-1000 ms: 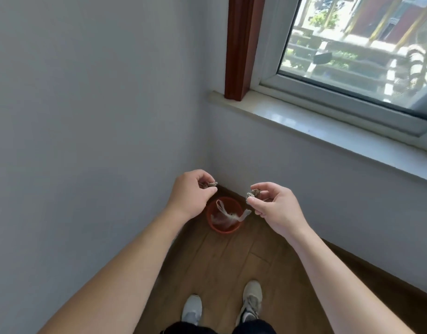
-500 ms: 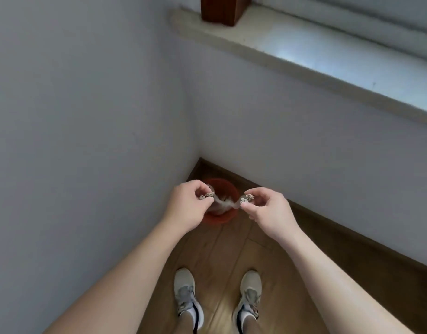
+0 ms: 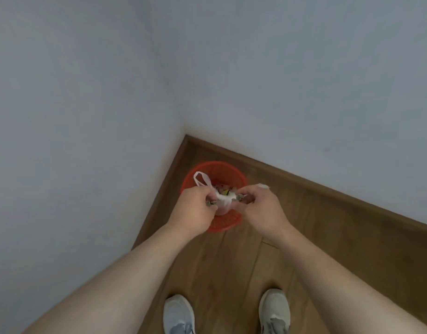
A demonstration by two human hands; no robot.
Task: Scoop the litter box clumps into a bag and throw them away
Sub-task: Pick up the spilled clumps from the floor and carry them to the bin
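Floor (image 3: 234,268) corner between pale walls (image 3: 87,92): white bag (image 3: 223,201), handles pinched by curled left hand (image 3: 195,210) and right hand (image 3: 260,210), hangs directly over the red bin (image 3: 228,224).

Left hand (image 3: 195,209), right hand (image 3: 259,209) pinching white bag (image 3: 224,203), red bin (image 3: 219,170) below

The bin (image 3: 214,166) is orange-red, the bag (image 3: 224,203) white, the floor (image 3: 328,237) brown, the shoes (image 3: 180,312) grey.

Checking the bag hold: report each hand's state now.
Left hand: closed, grip on the white bag.
Right hand: closed, grip on the same bag.
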